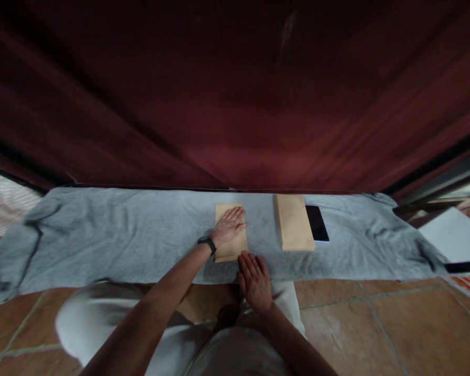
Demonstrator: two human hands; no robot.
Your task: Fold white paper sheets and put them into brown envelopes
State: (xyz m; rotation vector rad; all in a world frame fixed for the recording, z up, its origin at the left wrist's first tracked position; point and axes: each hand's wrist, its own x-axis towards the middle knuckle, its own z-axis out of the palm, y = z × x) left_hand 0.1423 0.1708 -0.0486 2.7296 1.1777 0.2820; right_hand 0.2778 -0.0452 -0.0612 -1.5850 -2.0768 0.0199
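Observation:
A flat brown paper envelope [232,249] lies on the grey cloth in front of me, its bottom edge showing a fold. My left hand [229,225], with a dark band on the wrist, rests flat on the upper part of it, fingers stretched toward the right edge. My right hand [255,282] lies with its fingers extended at the cloth's near edge, the fingertips by the envelope's lower right corner. Whether they touch the paper I cannot tell. Right of both hands sits a thick stack of similar brown envelopes [295,223].
A dark-screened phone or tablet [317,223] lies beside the stack, partly under it. The grey cloth [102,235] covers a long narrow surface. Behind it rises a dark red panel [235,115]. A white sheet [456,235] is at far right; tiled floor [337,318] shows below.

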